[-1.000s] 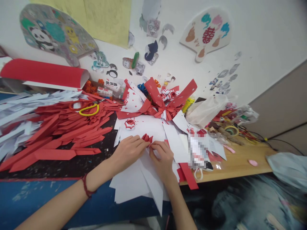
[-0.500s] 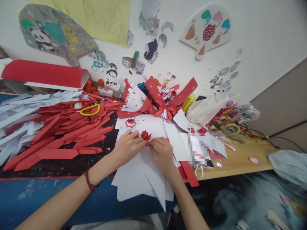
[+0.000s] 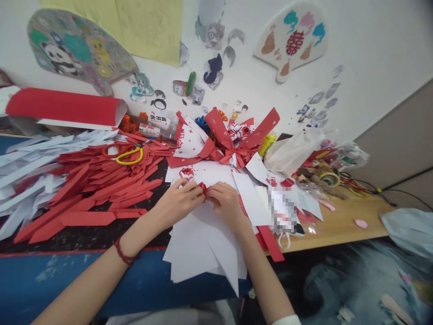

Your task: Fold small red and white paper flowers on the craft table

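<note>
Between my two hands is a small red folded paper flower (image 3: 202,187), mostly covered by fingers. My left hand (image 3: 182,198) pinches it from the left, and my right hand (image 3: 224,198) grips its right side with bent fingers. Both are held over a stack of white paper sheets (image 3: 203,243). Just behind my left fingers lies a red-and-white folded paper piece (image 3: 186,173). Farther back on the sheets rests a bouquet wrapped in red paper (image 3: 237,153), with a white-and-red wrapped one (image 3: 191,144) beside it.
Red paper strips (image 3: 101,180) and white paper strips (image 3: 23,176) are heaped on the left. Yellow-handled scissors (image 3: 130,156) lie on them. A red paper roll (image 3: 64,106) stands behind. To the right are a white plastic bag (image 3: 291,153) and a tape roll (image 3: 329,179).
Both hands have moved slightly up, and my fingers now close more around the red paper flower, hiding most of it. My right hand has come higher beside it.
</note>
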Tool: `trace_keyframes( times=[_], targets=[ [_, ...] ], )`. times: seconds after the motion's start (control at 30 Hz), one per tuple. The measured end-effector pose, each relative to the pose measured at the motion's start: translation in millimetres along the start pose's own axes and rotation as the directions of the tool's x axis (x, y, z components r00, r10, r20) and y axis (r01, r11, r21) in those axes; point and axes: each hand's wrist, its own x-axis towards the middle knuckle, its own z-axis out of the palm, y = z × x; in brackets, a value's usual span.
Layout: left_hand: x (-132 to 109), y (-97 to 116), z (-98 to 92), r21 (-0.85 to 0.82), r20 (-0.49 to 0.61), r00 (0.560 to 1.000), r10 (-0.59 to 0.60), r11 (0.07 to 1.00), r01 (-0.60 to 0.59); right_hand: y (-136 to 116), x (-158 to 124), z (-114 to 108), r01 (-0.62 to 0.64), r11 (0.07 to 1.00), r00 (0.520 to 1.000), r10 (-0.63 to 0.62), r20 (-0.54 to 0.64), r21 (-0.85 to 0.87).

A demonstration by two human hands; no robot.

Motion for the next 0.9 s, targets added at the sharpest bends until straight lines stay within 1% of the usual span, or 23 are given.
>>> trace_keyframes(
  times=[0.03, 0.1, 0.17, 0.27, 0.4, 0.47, 0.53, 0.6, 0.7, 0.77, 0.83, 0.9],
  targets=[
    [0, -2, -0.7, -0.022, 0.001, 1.0, 0.003, 1.0, -0.003, 0, -2, 3, -0.027, 0.999, 0.998, 0.029, -0.05, 0.042],
    [1, -3, -2.5, -0.071, -0.002, 1.0, -0.018, 0.997, 0.018, -2, -5, 6, -0.037, 0.991, 0.993, 0.051, -0.108, 0.126],
    [2, -4, -4.1, -0.144, 0.006, 0.997, -0.076, 0.987, 0.076, -4, -7, 5, -0.06, 0.971, 0.988, 0.092, -0.127, 0.231],
    [4, -1, -5.1, -0.276, 0.05, 0.98, -0.19, 0.941, 0.197, -8, -6, 1, -0.159, 0.921, 0.975, 0.204, -0.092, 0.355],
    [6, 4, -4.6, -0.39, 0.131, 0.955, -0.266, 0.872, 0.297, -10, -4, -4, -0.301, 0.841, 0.941, 0.34, -0.006, 0.449],
    [7, 7, -4.6, -0.431, 0.171, 0.938, -0.302, 0.833, 0.347, -10, -4, -5, -0.35, 0.801, 0.922, 0.385, 0.03, 0.486],
    [7, 8, -4.8, -0.425, 0.187, 0.924, -0.335, 0.82, 0.383, -9, -5, -6, -0.376, 0.776, 0.91, 0.413, 0.042, 0.506],
    [7, 9, -4.9, -0.368, 0.16, 0.93, -0.331, 0.854, 0.367, -9, -6, -6, -0.379, 0.781, 0.909, 0.416, 0.04, 0.497],
    [6, 10, -4.0, -0.262, 0.082, 0.96, -0.268, 0.924, 0.28, -10, -6, -7, -0.35, 0.823, 0.923, 0.385, 0.014, 0.447],
    [6, 11, -2.9, -0.217, 0.044, 0.971, -0.233, 0.947, 0.237, -12, -6, -7, -0.329, 0.857, 0.931, 0.365, -0.018, 0.397],
    [6, 13, -2.2, -0.183, 0.039, 0.974, -0.221, 0.957, 0.225, -12, -7, -7, -0.315, 0.885, 0.934, 0.353, -0.052, 0.344],
    [7, 15, -2.4, -0.169, 0.063, 0.973, -0.221, 0.959, 0.229, -12, -7, -6, -0.317, 0.893, 0.933, 0.354, -0.064, 0.32]
  ],
)
